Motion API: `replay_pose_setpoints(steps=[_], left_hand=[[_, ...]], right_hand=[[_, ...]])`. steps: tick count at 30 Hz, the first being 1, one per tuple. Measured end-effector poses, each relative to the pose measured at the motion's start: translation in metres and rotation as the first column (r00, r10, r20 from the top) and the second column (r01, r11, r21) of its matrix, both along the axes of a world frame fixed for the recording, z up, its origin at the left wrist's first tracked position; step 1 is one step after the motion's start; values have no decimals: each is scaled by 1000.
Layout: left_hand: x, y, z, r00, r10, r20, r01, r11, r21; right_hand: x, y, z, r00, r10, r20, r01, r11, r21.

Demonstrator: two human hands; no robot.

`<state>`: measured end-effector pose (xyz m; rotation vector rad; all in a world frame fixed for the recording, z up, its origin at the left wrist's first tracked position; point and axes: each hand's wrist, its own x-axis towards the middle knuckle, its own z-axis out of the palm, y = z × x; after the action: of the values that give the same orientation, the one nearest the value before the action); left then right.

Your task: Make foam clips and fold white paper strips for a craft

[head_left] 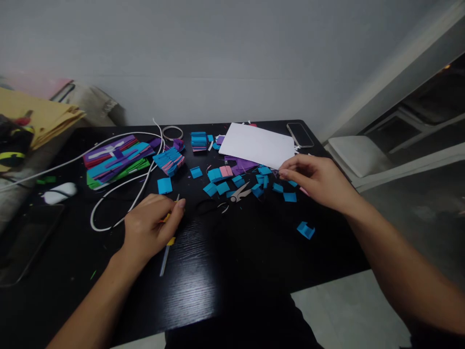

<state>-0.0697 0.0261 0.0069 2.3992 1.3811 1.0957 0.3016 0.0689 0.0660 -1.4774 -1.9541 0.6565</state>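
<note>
Slim stick with yellow parts (165, 259), 1: at left-centre of the black table (247, 261), slanting, its clear end towards the near edge. Grasped in the left hand (148, 223), thumb pressed along it, its narrow tip just past the thumb.

White sheet (257, 145), 1: at the far side, right of centre, lying over purple paper (242, 166). Right hand (317, 182) at its near right corner, thumb and fingertips brought together; whether they pinch the sheet, cannot tell.

Scissors (240, 194), 1 pair: between the hands, blades apart, dark handles towards the left hand.

Blue paper pieces (289, 197), many: creased, scattered around the scissors and below the sheet; 1 lies apart, nearer the table's front edge. Pink piece (225, 171), 1: among them.

Stacks of folded paper, 2: an upright-edged blue stack (199, 140) at the back; a blue-and-pink stack (170, 161) beside the cable.

Bundles of coloured strips (116, 157): far left, purple, red, blue, green.

White cable (96, 213), 1: looped beyond the left hand.

Phone (301, 134), 1: far right corner.
</note>
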Motion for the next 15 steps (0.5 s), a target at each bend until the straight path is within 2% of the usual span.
replay_pose_setpoints(steps=[3, 5, 7, 15], left_hand=[[0, 1, -1, 999, -28, 25, 27, 999, 45], [0, 2, -2, 998, -50, 28, 48, 996, 71], [0, 2, -4, 998, -57, 32, 54, 994, 90], [4, 3, -5, 997, -72, 33, 69, 994, 81]], right_hand=[[3, 3, 1, 995, 101, 2, -100, 987, -127], [5, 5, 1, 984, 175, 12, -168, 959, -228], [5, 6, 2, 981, 196, -6, -190, 940, -282], [-6, -2, 13, 983, 58, -175, -84, 986, -146]])
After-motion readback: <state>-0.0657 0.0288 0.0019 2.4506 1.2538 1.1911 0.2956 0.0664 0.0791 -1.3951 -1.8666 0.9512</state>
